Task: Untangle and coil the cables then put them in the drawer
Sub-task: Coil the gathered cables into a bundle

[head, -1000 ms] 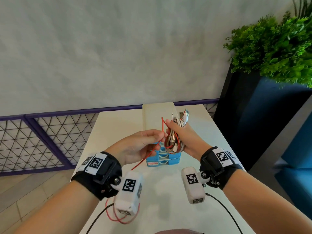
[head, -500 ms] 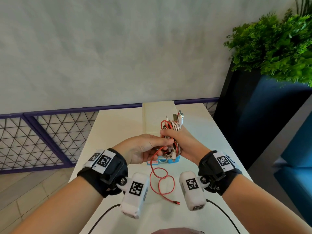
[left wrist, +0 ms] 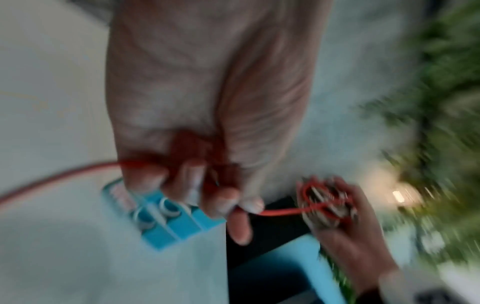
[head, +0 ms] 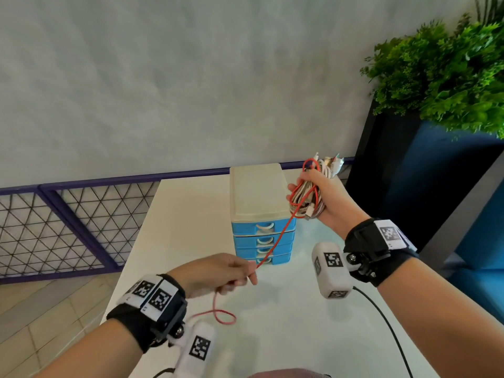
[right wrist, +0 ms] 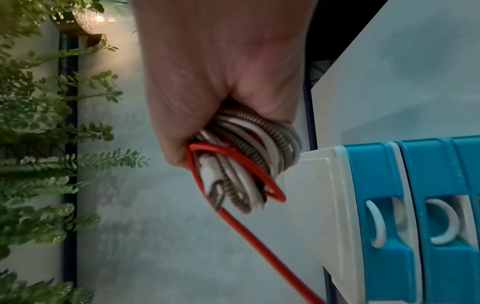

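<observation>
Your right hand (head: 324,199) grips the cable bundle (head: 311,197), fingers curled around several white and braided cables with loops of the red cable (head: 275,242) wound over them; it is raised above the table (head: 177,214), just to the right of the drawer unit (head: 260,211) and level with its top. Your left hand (head: 218,274) pinches the red cable between thumb and fingertips, low and toward you, in front of the unit. The red cable runs taut from the bundle across the drawer fronts to your left hand; its free tail hangs below that hand and forms a loose loop on the table. Judged from this state, the task is in its coiling stage: the other cables appear gathered, and the red cable is only partly wound. Remaining steps: wind the rest of the red cable onto the bundle, open a drawer, and place the bundle inside. All four blue drawers appear closed. The left wrist view is blurred and adds little detail.
</observation>
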### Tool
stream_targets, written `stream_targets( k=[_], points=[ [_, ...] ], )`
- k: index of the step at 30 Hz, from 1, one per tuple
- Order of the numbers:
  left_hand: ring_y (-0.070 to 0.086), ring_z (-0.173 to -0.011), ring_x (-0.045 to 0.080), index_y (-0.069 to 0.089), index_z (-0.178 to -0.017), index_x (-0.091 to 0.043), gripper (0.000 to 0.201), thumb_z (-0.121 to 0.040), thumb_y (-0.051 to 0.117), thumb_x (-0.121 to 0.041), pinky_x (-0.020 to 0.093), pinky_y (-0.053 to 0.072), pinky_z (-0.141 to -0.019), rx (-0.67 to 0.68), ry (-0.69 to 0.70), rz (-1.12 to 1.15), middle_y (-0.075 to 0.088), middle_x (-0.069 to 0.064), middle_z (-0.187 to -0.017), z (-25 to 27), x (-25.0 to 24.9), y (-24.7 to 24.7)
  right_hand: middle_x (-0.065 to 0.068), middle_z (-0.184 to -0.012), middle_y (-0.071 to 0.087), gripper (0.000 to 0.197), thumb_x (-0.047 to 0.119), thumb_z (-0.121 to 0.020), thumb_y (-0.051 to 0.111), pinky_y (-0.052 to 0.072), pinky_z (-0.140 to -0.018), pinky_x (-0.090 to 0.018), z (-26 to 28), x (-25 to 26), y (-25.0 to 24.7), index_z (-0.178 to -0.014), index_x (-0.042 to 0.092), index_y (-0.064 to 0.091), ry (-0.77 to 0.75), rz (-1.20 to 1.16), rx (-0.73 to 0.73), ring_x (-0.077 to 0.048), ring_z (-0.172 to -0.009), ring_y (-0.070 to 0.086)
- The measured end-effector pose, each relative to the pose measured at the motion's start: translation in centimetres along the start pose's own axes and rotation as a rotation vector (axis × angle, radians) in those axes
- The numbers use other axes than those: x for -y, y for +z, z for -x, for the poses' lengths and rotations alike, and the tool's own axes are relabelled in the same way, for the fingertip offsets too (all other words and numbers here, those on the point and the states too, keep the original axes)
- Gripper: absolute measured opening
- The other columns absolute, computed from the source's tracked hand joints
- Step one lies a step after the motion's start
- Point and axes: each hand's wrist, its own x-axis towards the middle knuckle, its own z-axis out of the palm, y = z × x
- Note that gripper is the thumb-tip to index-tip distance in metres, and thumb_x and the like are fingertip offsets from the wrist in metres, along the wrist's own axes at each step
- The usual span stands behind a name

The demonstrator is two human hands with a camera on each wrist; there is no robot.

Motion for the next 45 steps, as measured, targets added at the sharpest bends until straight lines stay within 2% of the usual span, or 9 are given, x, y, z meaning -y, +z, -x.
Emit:
stream_targets(
  k=[3, 6, 10, 20, 25, 31, 35, 39, 45],
  points=[
    [0.040, -0.048, 0.004, 0.067, -0.071, -0.024, 0.021, -0.087, 0.062, -0.037, 0.018, 0.034, -0.051, -0.356, 0.142, -0.443, 0.050, -0.006, -0.059, -1.1, -1.2, -1.1, -0.007, -0.072, 0.065, 0.005, 0.009, -0.091, 0.057, 0.060, -0.075, -0.042, 0.5, -0.7, 0.6, -0.091, 0.004, 0.055, 0.141, 0.053, 0.122, -0.022, -0.078, 0.072],
    [0.050, -0.054, -0.007, 0.067, -0.072, -0.021, 0.013, -0.084, 0.069, -0.026, 0.010, 0.036, -0.054, -0.558, 0.319, -0.511, 0.059, -0.010, -0.065, -1.2, -2.8, -1.4, -0.012, -0.078, 0.064, 0.007, 0.004, -0.088, 0.059, 0.059, -0.075, -0.043, 0.8, -1.4, 1.3, -0.093, 0.005, 0.054, 0.137, 0.237, 0.191, -0.028, -0.082, 0.072],
    [0.051, -0.059, -0.011, 0.070, -0.077, -0.017, 0.009, -0.084, 0.069, -0.022, 0.007, 0.035, -0.056, -0.682, 0.485, -0.510, 0.060, -0.014, -0.064, -0.8, -4.8, -1.8, -0.017, -0.077, 0.065, 0.007, 0.002, -0.083, 0.064, 0.057, -0.079, -0.044, 1.7, -2.0, 1.9, -0.085, 0.005, 0.057, 0.106, 0.481, 0.291, -0.033, -0.086, 0.072],
    [0.052, -0.060, -0.009, 0.066, -0.072, -0.022, 0.011, -0.082, 0.070, -0.023, 0.007, 0.037, -0.056, -0.724, 0.566, -0.407, 0.062, -0.014, -0.067, -0.4, -5.9, -2.2, -0.013, -0.086, 0.071, 0.011, 0.008, -0.088, 0.062, 0.058, -0.075, -0.038, 2.8, -3.8, 1.9, -0.100, 0.007, 0.062, 0.285, 0.419, 0.434, -0.025, -0.082, 0.070],
    [0.037, -0.044, 0.003, 0.059, -0.064, -0.015, 0.041, -0.088, 0.055, -0.048, 0.018, 0.030, -0.048, -0.648, 0.311, -0.380, 0.044, -0.008, -0.052, -0.5, -5.1, -3.0, -0.014, -0.076, 0.068, 0.003, 0.008, -0.082, 0.066, 0.057, -0.071, -0.037, 2.0, -3.8, 1.2, -0.083, 0.009, 0.063, 0.216, 0.454, 0.353, -0.022, -0.069, 0.067],
    [0.020, -0.039, 0.007, 0.046, -0.067, -0.020, 0.041, -0.095, 0.044, -0.049, 0.018, 0.023, -0.038, -0.349, -0.004, 0.481, 0.026, -0.009, -0.052, 0.8, -4.2, -4.3, -0.015, -0.074, 0.063, 0.008, 0.007, -0.084, 0.063, 0.056, -0.060, -0.032, 0.6, -3.4, -0.9, -0.086, 0.008, 0.056, 0.141, 0.426, 0.136, -0.021, -0.060, 0.064],
    [0.019, -0.037, 0.004, 0.048, -0.070, -0.021, 0.035, -0.097, 0.043, -0.043, 0.015, 0.021, -0.034, -0.235, -0.034, 0.637, 0.025, -0.009, -0.052, 0.6, -4.8, -3.7, -0.015, -0.077, 0.066, 0.008, 0.007, -0.086, 0.064, 0.059, -0.062, -0.032, 1.1, -3.8, -0.2, -0.091, 0.006, 0.057, 0.150, 0.394, 0.177, -0.020, -0.061, 0.068],
    [0.020, -0.036, 0.004, 0.049, -0.073, -0.018, 0.033, -0.098, 0.043, -0.038, 0.014, 0.022, -0.032, -0.311, 0.010, 0.539, 0.029, -0.008, -0.051, 0.0, -6.0, -2.4, -0.013, -0.090, 0.073, 0.010, 0.006, -0.087, 0.063, 0.057, -0.084, -0.044, 1.7, -4.4, 1.0, -0.097, 0.008, 0.061, 0.190, 0.284, 0.293, -0.026, -0.084, 0.072],
    [0.023, -0.031, 0.004, 0.050, -0.074, -0.015, 0.031, -0.099, 0.045, -0.033, 0.015, 0.021, -0.032, -0.478, 0.049, 0.574, 0.032, -0.008, -0.046, 0.1, -6.2, -3.4, -0.011, -0.087, 0.069, 0.035, 0.011, -0.076, 0.068, 0.055, -0.075, -0.037, 2.2, -4.4, 0.6, -0.110, 0.008, 0.060, 0.257, 0.235, 0.421, -0.025, -0.079, 0.068]
  ],
)
